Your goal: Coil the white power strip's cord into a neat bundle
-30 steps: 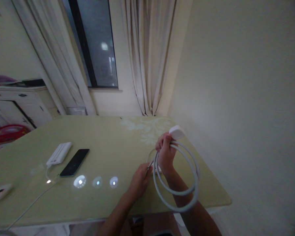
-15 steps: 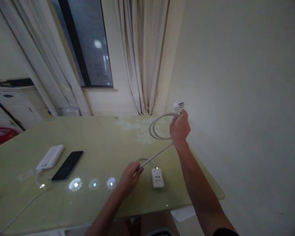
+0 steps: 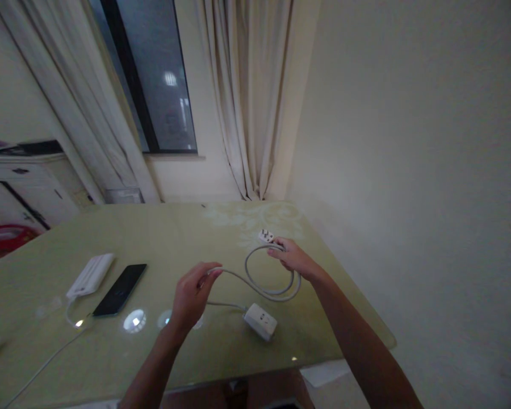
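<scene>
A white extension cord point(image 3: 264, 289) lies partly coiled on the pale green glass table point(image 3: 174, 238). Its small socket block point(image 3: 260, 321) rests on the table near the front edge. My left hand point(image 3: 192, 295) is raised above the table and pinches the cord a short way from the block. My right hand point(image 3: 293, 258) holds the cord near its plug point(image 3: 266, 236), low over the table, with a loop of cord hanging beneath it.
A white power bank point(image 3: 91, 274) and a black phone point(image 3: 120, 282) lie at the left, with a thin cable point(image 3: 46, 355) running to the front edge. Curtains point(image 3: 247, 96), a window and a white cabinet point(image 3: 21, 182) stand behind. A wall borders the right side.
The coil has been let out. My right hand rose with the plug, then came down to the table. My left hand lifted the cord, and the socket block now lies on the table.
</scene>
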`<state>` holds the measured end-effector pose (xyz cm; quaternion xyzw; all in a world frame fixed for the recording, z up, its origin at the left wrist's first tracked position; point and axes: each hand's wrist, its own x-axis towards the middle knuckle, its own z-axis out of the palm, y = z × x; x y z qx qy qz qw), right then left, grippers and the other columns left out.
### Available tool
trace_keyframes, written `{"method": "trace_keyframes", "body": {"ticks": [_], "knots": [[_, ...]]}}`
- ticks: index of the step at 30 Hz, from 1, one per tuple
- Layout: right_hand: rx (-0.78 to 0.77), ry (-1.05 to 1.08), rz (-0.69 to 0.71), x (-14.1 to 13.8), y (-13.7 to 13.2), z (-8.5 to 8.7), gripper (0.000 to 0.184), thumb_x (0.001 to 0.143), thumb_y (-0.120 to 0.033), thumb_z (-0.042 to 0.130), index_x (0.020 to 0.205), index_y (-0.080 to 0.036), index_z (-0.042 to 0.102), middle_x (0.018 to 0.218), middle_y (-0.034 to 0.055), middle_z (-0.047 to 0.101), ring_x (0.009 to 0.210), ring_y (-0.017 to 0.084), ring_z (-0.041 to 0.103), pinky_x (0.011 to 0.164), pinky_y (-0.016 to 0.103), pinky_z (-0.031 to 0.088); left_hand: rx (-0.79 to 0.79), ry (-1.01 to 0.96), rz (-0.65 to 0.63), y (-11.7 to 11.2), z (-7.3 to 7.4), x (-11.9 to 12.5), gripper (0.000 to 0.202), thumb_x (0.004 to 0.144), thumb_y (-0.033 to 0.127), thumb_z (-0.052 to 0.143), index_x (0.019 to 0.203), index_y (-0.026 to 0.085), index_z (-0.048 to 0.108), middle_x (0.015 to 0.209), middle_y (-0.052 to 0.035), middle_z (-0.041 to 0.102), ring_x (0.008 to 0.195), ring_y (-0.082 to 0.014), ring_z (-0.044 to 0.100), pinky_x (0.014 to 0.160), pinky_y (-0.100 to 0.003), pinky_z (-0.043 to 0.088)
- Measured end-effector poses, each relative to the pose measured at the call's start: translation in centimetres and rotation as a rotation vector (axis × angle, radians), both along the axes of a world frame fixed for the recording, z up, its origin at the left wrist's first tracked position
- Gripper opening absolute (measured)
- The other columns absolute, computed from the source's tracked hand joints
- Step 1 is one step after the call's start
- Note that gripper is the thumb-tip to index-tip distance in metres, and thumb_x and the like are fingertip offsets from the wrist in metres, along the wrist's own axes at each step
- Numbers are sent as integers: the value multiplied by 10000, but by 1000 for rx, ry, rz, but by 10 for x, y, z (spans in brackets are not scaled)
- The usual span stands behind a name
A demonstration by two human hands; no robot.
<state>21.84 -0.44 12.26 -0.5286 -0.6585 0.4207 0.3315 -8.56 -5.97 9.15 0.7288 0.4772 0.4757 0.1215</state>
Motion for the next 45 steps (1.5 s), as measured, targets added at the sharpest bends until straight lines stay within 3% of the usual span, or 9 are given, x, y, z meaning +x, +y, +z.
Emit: {"method": "trace_keyframes", "body": {"ticks": [3, 7, 15, 20, 24, 29, 35, 41, 45], "knots": [[-74, 155, 40, -4, -11, 3, 370, 843, -533, 678, 952, -189, 596, 559, -107, 350, 446, 71, 289, 426, 206, 195, -64, 219, 0, 6, 9, -4, 335, 961, 523, 570, 1038, 260, 763, 859, -13, 718, 650, -139, 603, 675, -258, 491], [-47, 280, 3, -11, -21, 15, 455, 804, -577, 722, 986, -181, 590, 617, -102, 377, 449, 55, 302, 411, 200, 207, 4, 498, 58, 11, 16, 0, 293, 955, 505, 576, 1003, 294, 774, 869, -22, 689, 812, -190, 656, 719, -285, 481], [-143, 394, -27, -44, -41, 21, 475, 753, -580, 790, 763, -206, 497, 522, -119, 323, 412, 41, 215, 377, 204, 137, 195, 664, 112, 16, 38, 38, 188, 973, 301, 570, 1011, 213, 732, 964, -93, 730, 939, -268, 641, 833, -379, 458], [-243, 570, -67, -54, -48, 14, 567, 733, -635, 792, 684, -231, 396, 503, -129, 293, 391, 30, 168, 355, 204, 96, -161, 267, 187, 33, 51, 37, 207, 904, 382, 641, 996, 211, 713, 904, -72, 736, 809, -237, 661, 703, -331, 451], [-185, 665, -147, -52, -47, 15, 599, 697, -669, 803, 648, -221, 409, 495, -126, 294, 391, 22, 179, 363, 198, 100, -512, -378, -111, 41, 62, 23, 427, 854, 437, 666, 1173, 153, 678, 996, -112, 767, 783, -190, 673, 693, -313, 503], [-162, 776, -127, -66, -49, 12, 509, 718, -616, 816, 718, -191, 535, 533, -97, 382, 423, 31, 259, 394, 185, 181, -628, -916, -421, 25, 69, 38, 478, 785, 293, 771, 1228, 156, 651, 1281, -134, 706, 1185, -242, 660, 1026, -398, 513], [-71, 675, -111, -88, -56, 8, 470, 763, -607, 782, 845, -156, 678, 474, -93, 406, 388, 49, 261, 379, 207, 186, -514, -834, -446, 13, 72, 85, 557, 845, 390, 737, 1346, 199, 586, 1257, -130, 687, 1289, -287, 595, 1046, -440, 517], [31, 646, -157, -90, -60, 13, 366, 700, -432, 871, 883, -149, 728, 748, 16, 654, 644, 113, 537, 557, 216, 400, -553, -848, -415, 25, 90, 103, 788, 863, 411, 708, 1552, 259, 357, 1361, -124, 603, 1200, -291, 640, 939, -417, 580], [40, 732, -274, -84, -59, 17, 338, 732, -446, 819, 854, -173, 662, 589, -57, 502, 497, 70, 376, 451, 199, 282, -458, -706, -410, 26, 76, 98, 723, 932, 458, 630, 1554, 248, 327, 1467, -147, 533, 1307, -266, 561, 1060, -419, 493]]}}
